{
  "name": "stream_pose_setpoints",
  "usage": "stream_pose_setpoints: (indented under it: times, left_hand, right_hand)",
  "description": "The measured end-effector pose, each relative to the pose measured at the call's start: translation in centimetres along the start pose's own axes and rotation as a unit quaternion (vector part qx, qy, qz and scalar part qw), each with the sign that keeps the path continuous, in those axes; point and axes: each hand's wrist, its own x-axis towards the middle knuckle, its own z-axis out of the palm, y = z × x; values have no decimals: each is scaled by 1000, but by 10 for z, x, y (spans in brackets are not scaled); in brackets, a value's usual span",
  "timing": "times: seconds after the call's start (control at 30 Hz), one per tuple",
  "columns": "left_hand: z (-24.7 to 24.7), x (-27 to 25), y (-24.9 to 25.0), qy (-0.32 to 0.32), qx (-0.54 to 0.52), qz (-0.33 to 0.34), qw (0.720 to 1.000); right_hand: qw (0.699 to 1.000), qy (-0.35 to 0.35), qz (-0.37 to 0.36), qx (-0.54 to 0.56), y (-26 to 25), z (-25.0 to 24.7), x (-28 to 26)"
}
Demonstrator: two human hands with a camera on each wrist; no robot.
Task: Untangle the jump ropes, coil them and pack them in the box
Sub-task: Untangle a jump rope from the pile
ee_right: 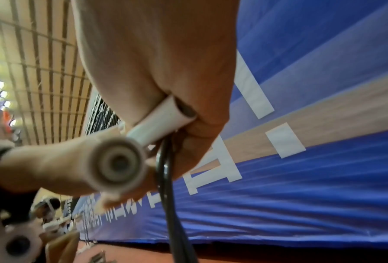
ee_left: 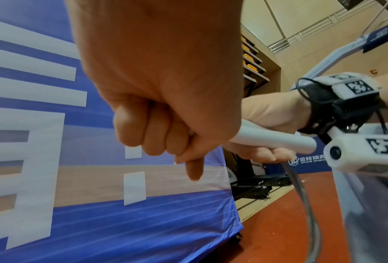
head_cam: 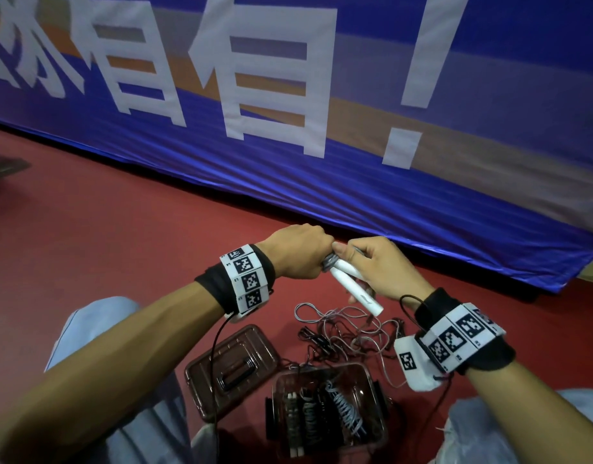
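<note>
**Both hands on white handles, mid-wrap**

Blue banner (head_cam: pixel 321 135) hangs right behind the hands; red floor (head_cam: pixel 121 212) below. Lid (head_cam: pixel 231 370) lies left of the open box (head_cam: pixel 375 373), coiled ropes inside. Tangle (head_cam: pixel 348 333) on floor just beyond box. Left hand (head_cam: pixel 298 252) fisted round the grey cord wraps on the handles (head_cam: pixel 352 286). Right hand (head_cam: pixel 378 269) grips the handles, held above the tangle; cord hangs down.

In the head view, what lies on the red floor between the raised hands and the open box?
A loose tangle of thin grey and dark jump ropes lies there, below both hands and just beyond the transparent brown plastic box; only the head view shows it.
</note>
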Motion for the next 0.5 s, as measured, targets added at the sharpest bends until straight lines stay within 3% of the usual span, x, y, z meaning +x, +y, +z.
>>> stream_pose_setpoints:
  times: [0.2,0.33,0.4,0.5]
  left_hand:
    - [-3,4,-1,18,49,10,999]
    - [-3,2,2,32,48,29,998]
    - [-1,2,4,71,23,36,997]
    - [-1,3,7,182,-89,46,978]
  right_hand:
    - [980,-63,100,159,-6,6,-6]
    - [946,-121,144,265,-7,1,-8]
    - [925,-149,145,317,-10,-5,-10]
    - [875,-180,102,437,-14,-11,-12]
